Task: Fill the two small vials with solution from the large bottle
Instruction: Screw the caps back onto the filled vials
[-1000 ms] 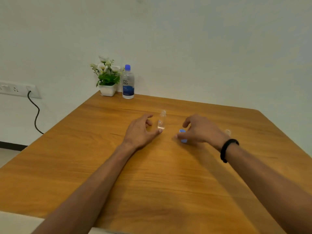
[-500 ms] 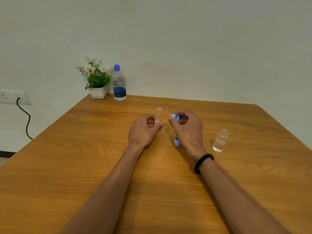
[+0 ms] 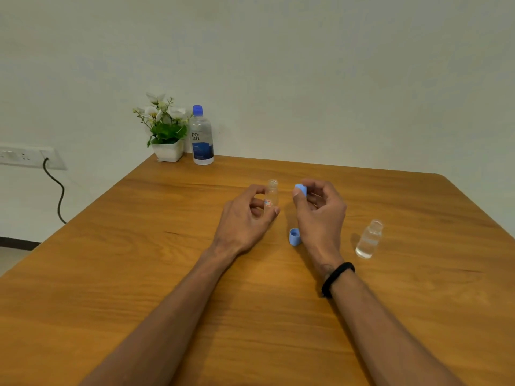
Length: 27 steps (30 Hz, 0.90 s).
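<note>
At mid-table (image 3: 167,274) — both hands busy with a vial and its cap.

Left hand (image 3: 245,218) pinches the upright open vial (image 3: 271,195); right hand (image 3: 320,213) pinches a blue cap (image 3: 301,190) — second vial (image 3: 369,240) stands right, large bottle (image 3: 202,136) far back.

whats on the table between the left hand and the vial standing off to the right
In the head view, a loose blue cap and the right hand lie between them.

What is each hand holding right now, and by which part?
The left hand grips a small open vial round its lower body. The right hand pinches a blue cap by its sides.
</note>
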Each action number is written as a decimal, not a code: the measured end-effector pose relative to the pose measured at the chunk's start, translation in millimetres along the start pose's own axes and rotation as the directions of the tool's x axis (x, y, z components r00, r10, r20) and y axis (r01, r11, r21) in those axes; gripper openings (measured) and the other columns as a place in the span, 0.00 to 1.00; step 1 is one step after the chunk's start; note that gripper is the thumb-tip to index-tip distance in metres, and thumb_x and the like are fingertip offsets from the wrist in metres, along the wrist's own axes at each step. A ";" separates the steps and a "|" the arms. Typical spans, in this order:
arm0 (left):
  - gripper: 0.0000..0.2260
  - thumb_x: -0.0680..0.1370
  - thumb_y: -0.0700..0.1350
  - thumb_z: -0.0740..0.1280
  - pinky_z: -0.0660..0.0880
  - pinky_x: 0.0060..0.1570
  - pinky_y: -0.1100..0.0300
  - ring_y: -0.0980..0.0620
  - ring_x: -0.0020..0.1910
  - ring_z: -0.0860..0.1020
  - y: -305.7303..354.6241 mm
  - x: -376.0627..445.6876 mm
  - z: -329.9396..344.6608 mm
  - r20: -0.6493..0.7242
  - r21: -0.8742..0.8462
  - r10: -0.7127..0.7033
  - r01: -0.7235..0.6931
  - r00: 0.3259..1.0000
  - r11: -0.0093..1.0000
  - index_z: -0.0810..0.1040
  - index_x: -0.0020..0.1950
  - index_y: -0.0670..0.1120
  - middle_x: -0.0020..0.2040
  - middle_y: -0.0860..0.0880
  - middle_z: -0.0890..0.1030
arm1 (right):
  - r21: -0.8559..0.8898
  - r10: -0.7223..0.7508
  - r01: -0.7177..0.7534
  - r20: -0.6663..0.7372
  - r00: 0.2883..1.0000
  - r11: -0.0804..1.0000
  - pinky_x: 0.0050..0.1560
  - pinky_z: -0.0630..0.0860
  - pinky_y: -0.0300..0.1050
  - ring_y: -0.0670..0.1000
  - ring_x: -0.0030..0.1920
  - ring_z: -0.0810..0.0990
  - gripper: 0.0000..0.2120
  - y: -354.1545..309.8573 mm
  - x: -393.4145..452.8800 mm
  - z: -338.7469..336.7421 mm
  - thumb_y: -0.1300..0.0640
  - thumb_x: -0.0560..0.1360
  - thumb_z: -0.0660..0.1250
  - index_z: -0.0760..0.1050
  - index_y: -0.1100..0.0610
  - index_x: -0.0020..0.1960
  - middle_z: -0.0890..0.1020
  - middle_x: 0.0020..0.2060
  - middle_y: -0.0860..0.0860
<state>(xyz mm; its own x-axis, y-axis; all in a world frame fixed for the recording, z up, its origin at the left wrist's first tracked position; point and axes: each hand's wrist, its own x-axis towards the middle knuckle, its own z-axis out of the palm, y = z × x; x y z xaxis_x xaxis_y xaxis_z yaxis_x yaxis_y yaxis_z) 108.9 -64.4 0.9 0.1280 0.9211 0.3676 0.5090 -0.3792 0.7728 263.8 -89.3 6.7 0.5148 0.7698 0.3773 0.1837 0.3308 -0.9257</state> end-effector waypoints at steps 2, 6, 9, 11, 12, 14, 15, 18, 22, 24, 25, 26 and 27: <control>0.20 0.78 0.58 0.73 0.76 0.44 0.71 0.64 0.47 0.81 0.2 -0.7 0.3 0.004 0.011 0.019 -0.019 1.000 1.000 0.76 0.68 0.57 0.47 0.60 0.82 | 0.147 0.085 -0.079 -0.033 0.996 0.986 0.50 0.82 0.37 0.46 0.50 0.88 0.08 -3.4 2.4 0.8 0.61 0.77 0.78 0.84 0.56 0.54 0.88 0.49 0.50; 0.19 0.77 0.56 0.74 0.77 0.47 0.67 0.61 0.47 0.81 -1.6 -2.6 0.8 0.007 0.009 0.049 -0.049 0.999 0.999 0.79 0.67 0.55 0.46 0.59 0.84 | 0.406 0.242 -0.228 0.018 0.970 0.885 0.55 0.85 0.47 0.52 0.51 0.90 0.10 -9.3 5.1 -0.1 0.63 0.73 0.81 0.83 0.60 0.50 0.90 0.47 0.57; 0.20 0.77 0.55 0.74 0.77 0.49 0.64 0.61 0.48 0.81 -0.6 -4.3 0.9 0.027 0.040 0.086 -0.087 0.996 0.995 0.78 0.68 0.55 0.47 0.57 0.84 | 0.409 0.233 -0.240 0.068 0.970 0.881 0.59 0.85 0.50 0.53 0.52 0.90 0.10 -12.7 4.8 -2.4 0.63 0.72 0.82 0.84 0.60 0.50 0.90 0.47 0.57; 0.21 0.78 0.56 0.73 0.78 0.50 0.63 0.60 0.49 0.81 0.1 -4.9 0.6 0.043 0.064 0.111 -0.113 0.993 0.992 0.78 0.70 0.55 0.49 0.56 0.84 | 0.366 0.206 -0.226 0.092 0.974 0.903 0.57 0.85 0.48 0.53 0.52 0.90 0.10 -13.7 3.8 -2.7 0.63 0.72 0.81 0.84 0.60 0.51 0.90 0.47 0.56; 0.22 0.78 0.56 0.73 0.78 0.50 0.62 0.59 0.49 0.81 0.2 -4.9 0.4 0.047 0.074 0.121 -0.125 0.992 0.989 0.78 0.70 0.55 0.50 0.55 0.85 | 0.343 0.190 -0.214 0.104 0.976 0.915 0.56 0.85 0.47 0.53 0.52 0.90 0.10 -13.6 3.4 -2.8 0.63 0.73 0.81 0.84 0.61 0.51 0.90 0.48 0.56; 0.22 0.78 0.57 0.73 0.78 0.51 0.62 0.58 0.49 0.81 0.1 -5.0 -0.3 0.048 0.087 0.135 -0.139 0.990 0.986 0.77 0.71 0.55 0.50 0.55 0.85 | 0.309 0.164 -0.196 0.125 0.978 0.931 0.55 0.85 0.46 0.53 0.52 0.90 0.11 -13.1 3.3 -3.7 0.63 0.73 0.81 0.84 0.61 0.53 0.90 0.49 0.56; 0.22 0.78 0.57 0.73 0.78 0.50 0.62 0.59 0.49 0.81 0.0 -4.9 -0.4 0.050 0.093 0.140 -0.144 0.989 0.985 0.77 0.71 0.54 0.50 0.55 0.84 | 0.298 0.157 -0.191 0.135 0.978 0.935 0.55 0.85 0.46 0.52 0.53 0.90 0.11 -12.7 3.7 -4.3 0.63 0.73 0.81 0.84 0.61 0.53 0.90 0.49 0.56; 0.23 0.78 0.57 0.73 0.74 0.45 0.65 0.59 0.49 0.80 -0.3 -4.8 1.0 0.055 0.099 0.149 -0.154 0.987 0.983 0.77 0.72 0.54 0.50 0.56 0.83 | 0.264 0.140 -0.177 0.155 0.978 0.948 0.53 0.85 0.43 0.50 0.53 0.89 0.12 -13.0 5.4 -6.1 0.63 0.72 0.82 0.84 0.59 0.54 0.90 0.50 0.54; 0.24 0.78 0.58 0.72 0.75 0.47 0.62 0.59 0.50 0.80 -0.1 -5.3 1.3 0.058 0.097 0.162 -0.167 0.985 0.981 0.76 0.72 0.53 0.49 0.57 0.83 | 0.190 0.093 -0.125 0.171 0.981 0.974 0.50 0.82 0.36 0.45 0.52 0.88 0.17 -13.5 5.2 -7.1 0.60 0.72 0.83 0.83 0.55 0.58 0.89 0.50 0.50; 0.24 0.78 0.57 0.73 0.75 0.49 0.61 0.59 0.51 0.80 0.5 -6.2 0.8 0.049 0.103 0.174 -0.178 0.984 0.979 0.76 0.72 0.53 0.48 0.58 0.82 | 0.154 0.063 -0.089 0.166 0.984 0.984 0.51 0.83 0.37 0.44 0.52 0.88 0.18 -14.4 5.0 -7.3 0.58 0.72 0.83 0.83 0.54 0.59 0.89 0.51 0.49; 0.24 0.78 0.58 0.72 0.75 0.49 0.61 0.59 0.51 0.80 0.7 -6.9 1.0 0.041 0.110 0.183 -0.187 0.982 0.976 0.76 0.72 0.53 0.49 0.58 0.82 | 0.124 0.044 -0.064 0.160 0.986 0.990 0.51 0.83 0.37 0.43 0.51 0.87 0.18 -14.9 4.7 -7.5 0.57 0.71 0.83 0.83 0.53 0.59 0.88 0.51 0.48; 0.24 0.79 0.58 0.72 0.76 0.51 0.59 0.59 0.51 0.80 0.8 -7.5 1.6 0.036 0.118 0.196 -0.199 0.980 0.973 0.76 0.73 0.53 0.49 0.57 0.83 | 0.094 0.026 -0.041 0.156 0.987 0.995 0.51 0.82 0.37 0.41 0.49 0.86 0.18 -15.5 4.2 -7.7 0.56 0.72 0.83 0.84 0.52 0.59 0.88 0.50 0.47; 0.24 0.79 0.58 0.72 0.76 0.52 0.58 0.58 0.52 0.80 1.2 -8.0 2.4 0.039 0.127 0.208 -0.212 0.977 0.969 0.76 0.73 0.53 0.51 0.56 0.84 | 0.068 0.011 -0.022 0.154 0.988 0.997 0.50 0.82 0.36 0.40 0.46 0.84 0.17 -16.0 3.7 -7.9 0.55 0.72 0.83 0.84 0.52 0.59 0.88 0.50 0.46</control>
<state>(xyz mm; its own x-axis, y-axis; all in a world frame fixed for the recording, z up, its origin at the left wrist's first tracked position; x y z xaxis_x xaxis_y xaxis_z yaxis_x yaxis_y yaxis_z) 110.5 -72.0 -2.4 0.2644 0.8247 0.5000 0.5742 -0.5512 0.6054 269.4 -96.1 22.8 0.3813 0.8486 0.3667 0.1145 0.3503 -0.9296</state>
